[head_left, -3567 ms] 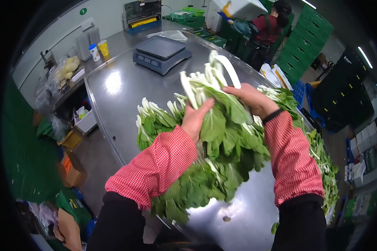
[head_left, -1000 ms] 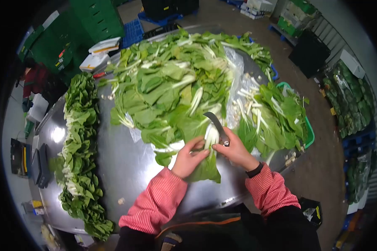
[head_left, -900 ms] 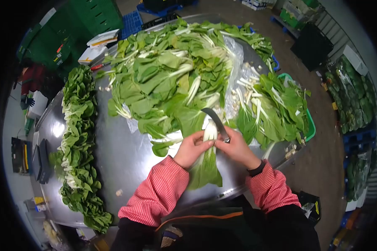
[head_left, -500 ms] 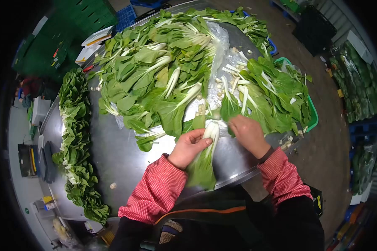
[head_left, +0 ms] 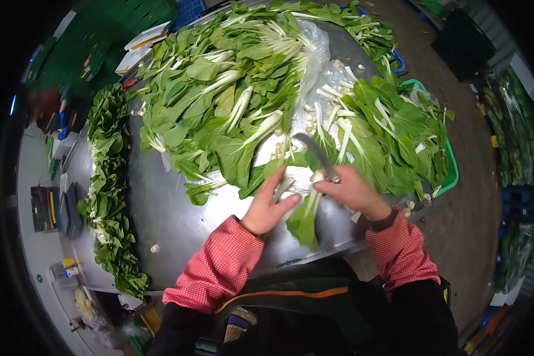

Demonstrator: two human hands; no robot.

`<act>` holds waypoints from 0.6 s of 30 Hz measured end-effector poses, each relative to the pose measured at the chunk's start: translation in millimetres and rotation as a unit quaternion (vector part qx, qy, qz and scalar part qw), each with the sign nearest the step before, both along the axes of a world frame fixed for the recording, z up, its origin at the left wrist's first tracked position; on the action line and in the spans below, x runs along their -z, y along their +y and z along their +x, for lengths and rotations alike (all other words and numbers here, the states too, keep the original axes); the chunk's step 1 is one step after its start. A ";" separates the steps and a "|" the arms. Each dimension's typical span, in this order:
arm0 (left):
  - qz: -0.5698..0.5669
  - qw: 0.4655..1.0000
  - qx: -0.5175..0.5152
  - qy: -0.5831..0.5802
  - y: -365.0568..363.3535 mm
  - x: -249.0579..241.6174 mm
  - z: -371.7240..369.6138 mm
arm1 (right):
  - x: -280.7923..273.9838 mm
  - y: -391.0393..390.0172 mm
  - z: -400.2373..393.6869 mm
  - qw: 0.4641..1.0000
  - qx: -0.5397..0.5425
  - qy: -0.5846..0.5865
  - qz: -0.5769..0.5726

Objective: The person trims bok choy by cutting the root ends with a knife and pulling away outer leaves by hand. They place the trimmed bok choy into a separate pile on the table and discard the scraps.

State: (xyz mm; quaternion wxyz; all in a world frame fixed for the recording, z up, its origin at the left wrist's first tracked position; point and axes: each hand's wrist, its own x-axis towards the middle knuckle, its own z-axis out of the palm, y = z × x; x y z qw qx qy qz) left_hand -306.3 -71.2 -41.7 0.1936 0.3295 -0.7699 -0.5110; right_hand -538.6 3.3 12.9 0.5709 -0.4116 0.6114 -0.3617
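My left hand (head_left: 267,207) is partly curled, with a pale bok choy base (head_left: 285,187) between its thumb and fingers; motion blurs the hold. My right hand (head_left: 353,193) grips a knife with a curved blade (head_left: 315,149) that points up and away to the left. At the right thumb is a white stalk whose green bok choy leaf (head_left: 303,226) hangs down over the metal table (head_left: 178,231). Beyond my hands lies a large heap of bok choy (head_left: 219,101). More bok choy (head_left: 385,130) is piled on the right, beside small cut-off root ends (head_left: 310,117).
A long row of bok choy (head_left: 108,190) runs along the table's left side. Clear plastic film (head_left: 314,50) lies among the heaps. A green crate (head_left: 451,169) is at the right edge. In the left background stands a person with a blue glove (head_left: 63,124).
My right hand has turned, and the curved blade now shows. The bok choy between my hands has shifted, with a leaf hanging further right. The camera view has shifted slightly.
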 end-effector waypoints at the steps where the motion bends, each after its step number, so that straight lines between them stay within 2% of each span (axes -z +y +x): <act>1: 0.139 0.990 -0.005 0.034 3.4 -24.3 -10.7 | 19.0 -4.5 8.7 0.999 -0.019 -0.002 -0.050; 2: 0.275 0.959 -0.010 0.070 4.6 -37.2 -16.8 | 13.9 -11.8 20.9 0.993 -0.016 -0.073 -0.090; 3: 0.374 0.918 -0.016 0.127 2.9 -34.8 -15.9 | 11.5 -18.0 21.0 0.995 -0.056 -0.051 -0.064; 6: 0.396 0.917 -0.002 0.046 -10.3 -32.1 2.6 | 25.5 -34.2 7.6 0.986 -0.148 0.058 -0.041; 7: 0.369 0.929 -0.001 0.024 -13.5 -23.4 13.5 | 28.1 -40.7 4.1 0.979 -0.173 0.103 -0.041; 8: 0.362 0.932 -0.010 0.009 -16.3 -17.3 25.0 | 28.6 -49.4 1.7 0.964 -0.177 0.191 -0.049; 10: 0.418 0.907 -0.024 0.047 -23.0 -5.5 46.3 | 22.2 -71.5 -0.1 0.913 -0.177 0.361 -0.067; 11: 0.417 0.904 -0.032 0.086 -21.9 -1.9 48.1 | 42.8 -83.4 3.0 0.899 -0.106 0.368 -0.213; 13: 0.411 0.896 -0.051 0.162 -24.3 -3.8 45.9 | 39.8 -134.1 23.0 0.883 -0.094 0.392 -0.242; 16: 0.384 0.916 -0.098 0.070 -33.0 -22.2 41.8 | 77.5 -180.5 26.9 0.839 -0.088 0.476 -0.250; 17: 0.286 0.950 -0.119 0.042 -34.2 -24.7 39.4 | 87.8 -185.3 25.1 0.826 -0.089 0.501 -0.242; 18: 0.264 0.955 -0.133 0.029 -38.0 -26.0 41.0 | 82.2 -183.3 24.0 0.818 -0.098 0.503 -0.262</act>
